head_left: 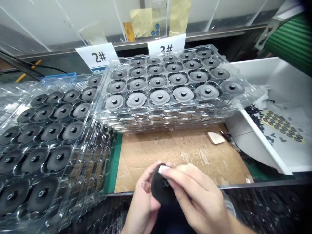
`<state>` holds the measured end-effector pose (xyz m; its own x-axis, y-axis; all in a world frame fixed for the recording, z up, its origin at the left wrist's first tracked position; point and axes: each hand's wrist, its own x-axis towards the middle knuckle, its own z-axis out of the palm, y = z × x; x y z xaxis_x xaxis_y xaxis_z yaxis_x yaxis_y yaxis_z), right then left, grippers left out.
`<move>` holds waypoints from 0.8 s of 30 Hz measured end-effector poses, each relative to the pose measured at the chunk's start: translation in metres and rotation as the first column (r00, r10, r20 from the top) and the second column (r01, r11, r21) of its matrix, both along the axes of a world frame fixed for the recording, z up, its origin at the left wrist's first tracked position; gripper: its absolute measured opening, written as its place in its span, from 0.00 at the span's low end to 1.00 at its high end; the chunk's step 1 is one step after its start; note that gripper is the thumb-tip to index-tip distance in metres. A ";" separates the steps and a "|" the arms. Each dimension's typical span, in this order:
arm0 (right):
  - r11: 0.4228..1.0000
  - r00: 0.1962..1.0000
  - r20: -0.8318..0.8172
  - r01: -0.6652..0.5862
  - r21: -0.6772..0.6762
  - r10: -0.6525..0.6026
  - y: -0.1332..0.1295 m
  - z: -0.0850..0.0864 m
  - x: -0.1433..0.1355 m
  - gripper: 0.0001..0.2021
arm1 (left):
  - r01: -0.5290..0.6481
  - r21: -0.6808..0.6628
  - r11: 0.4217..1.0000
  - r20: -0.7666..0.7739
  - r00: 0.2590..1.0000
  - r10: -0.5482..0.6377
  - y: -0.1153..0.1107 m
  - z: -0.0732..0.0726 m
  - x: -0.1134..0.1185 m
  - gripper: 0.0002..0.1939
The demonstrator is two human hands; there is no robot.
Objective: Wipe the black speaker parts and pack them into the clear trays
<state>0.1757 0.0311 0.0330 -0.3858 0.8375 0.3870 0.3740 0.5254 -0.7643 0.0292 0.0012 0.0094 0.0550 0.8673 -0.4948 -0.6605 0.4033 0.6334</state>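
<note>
Near the bottom centre, my left hand (143, 198) holds a round black part (161, 191) from its left side, fingers wrapped behind it. The part is tilted and slightly blurred. My right hand (200, 195) pinches a small white piece (162, 169) between thumb and forefinger, and the piece rests against the part's upper edge. Both hands are over the front edge of a cardboard sheet (165, 149). Beyond them stands a stack of clear trays (161, 107) with similar black round parts (183, 93) in its pockets.
Another tray stack (83, 143) with black parts fills the left. On the cardboard's right lie a cream pad (215, 137) and a black pen (230, 141). A white bin (265, 146) at the right holds stickers (282, 126) and black scraps. A green ribbed hose (292, 39) hangs upper right.
</note>
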 end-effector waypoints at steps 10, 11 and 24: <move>0.784 0.995 -0.101 -0.084 -0.614 0.027 -0.006 -0.030 0.022 0.09 | -0.111 -0.091 0.990 0.322 0.937 0.134 -0.005 -0.030 -0.012 0.32; 0.787 0.997 -0.063 -0.011 -0.617 -0.036 -0.006 -0.034 0.022 0.10 | -0.103 -0.089 0.991 0.347 0.929 0.127 -0.004 -0.028 -0.011 0.31; 0.976 0.992 -0.025 0.115 -0.186 -0.122 0.006 -0.011 0.008 0.15 | -0.111 -0.020 0.994 0.208 0.972 0.113 -0.006 -0.023 0.003 0.26</move>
